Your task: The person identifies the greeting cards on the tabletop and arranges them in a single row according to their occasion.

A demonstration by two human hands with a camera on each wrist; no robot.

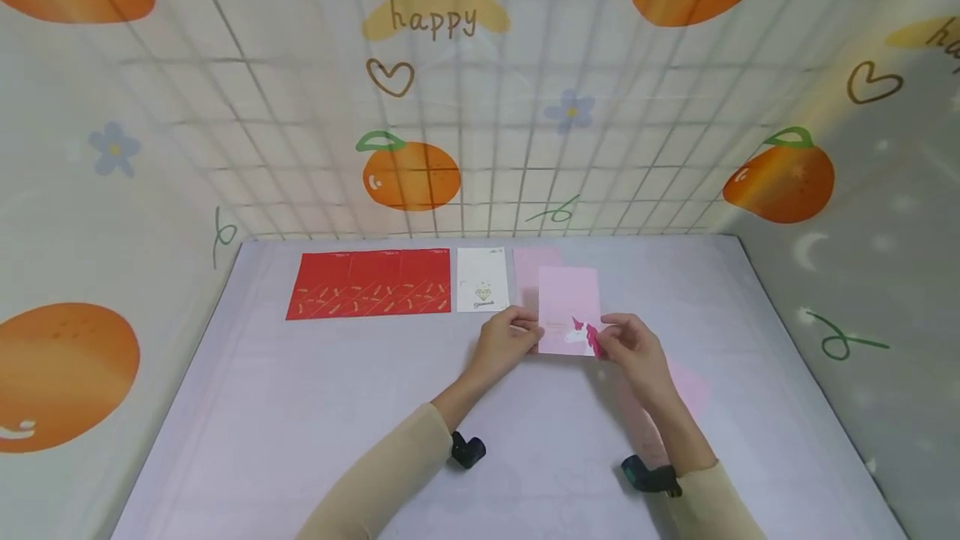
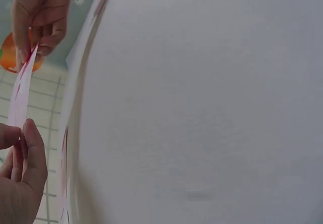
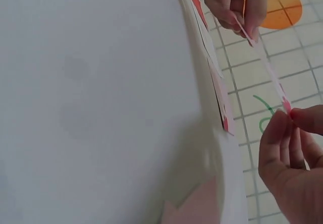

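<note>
A pale pink card with a white and magenta unicorn near its bottom is held up above the table between both hands. My left hand pinches its lower left edge. At the lower right corner, beside the unicorn's mane, my right hand pinches it between thumb and fingers. Seen nearly edge-on in the right wrist view, the card spans the gap between the hands. Another pink card lies behind it on the table, partly covered. Left of that lies a white card with a gold diamond drawing.
Red cards with gold marks lie in a row at the table's back left. Pink paper lies partly under my right forearm. A fruit-printed cloth over a wire grid rises behind the white tabletop.
</note>
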